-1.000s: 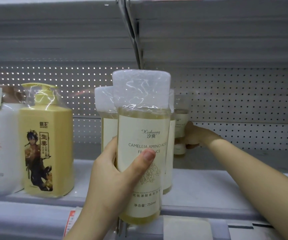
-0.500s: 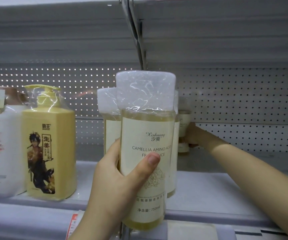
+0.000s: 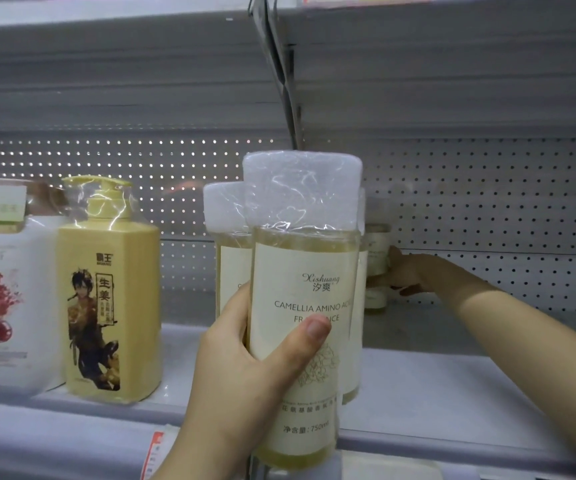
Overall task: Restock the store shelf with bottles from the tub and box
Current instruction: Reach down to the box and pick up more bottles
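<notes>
Now, centre frame, a left hand (image 3: pixel 245 368) grips a bottle (image 3: pixel 304 271) of pale yellow liquid (the label reads "Camellia Amino Acid", 750ml). The thumb lies across the label, and the bottle is upright before the shelf (image 3: pixel 435 393) edge. Right of centre, the right hand (image 3: pixel 406 275) is at the pegboard (image 3: pixel 487 202), fingers wrapped round a rear bottle (image 3: pixel 378 244). A second bottle (image 3: pixel 226 237) stands just behind the held one. At left, a yellow bottle (image 3: pixel 110 306) stands beside a white bottle (image 3: pixel 2 306).
</notes>
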